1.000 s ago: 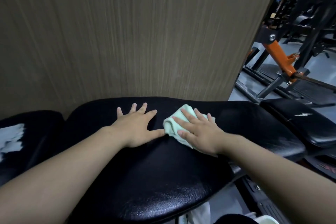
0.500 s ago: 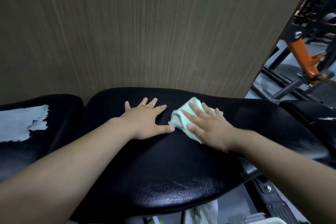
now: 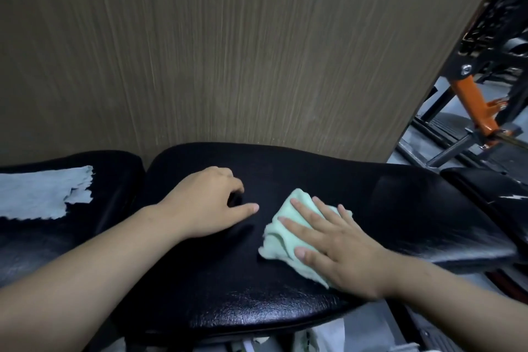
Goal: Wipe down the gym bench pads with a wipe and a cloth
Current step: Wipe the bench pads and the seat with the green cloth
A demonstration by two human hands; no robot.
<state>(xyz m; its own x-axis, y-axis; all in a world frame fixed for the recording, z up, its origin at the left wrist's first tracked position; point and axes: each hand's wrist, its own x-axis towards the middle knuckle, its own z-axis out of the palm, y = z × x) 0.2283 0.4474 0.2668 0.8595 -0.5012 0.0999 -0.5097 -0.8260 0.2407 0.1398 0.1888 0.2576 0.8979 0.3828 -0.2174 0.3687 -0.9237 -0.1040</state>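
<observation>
A long black bench pad (image 3: 200,280) lies across the view in front of a wood-grain wall. My right hand (image 3: 334,246) presses flat, fingers spread, on a folded mint-green cloth (image 3: 281,234) near the pad's middle. My left hand (image 3: 208,203) rests on the pad just left of the cloth, its fingers curled under and the thumb pointing right; it holds nothing. On a second black pad (image 3: 114,180) at the left lies a pale grey wipe (image 3: 37,194), spread out flat.
The wood-grain wall (image 3: 228,52) stands right behind the pads. At the right are a third black pad (image 3: 491,189) and an orange-and-black machine frame (image 3: 474,106) on a grey floor. White items show under the bench at the bottom edge.
My right hand has slid the cloth toward me along the pad. My left hand's fingers, spread flat before, have curled under. The view has shifted left, showing more of the wipe.
</observation>
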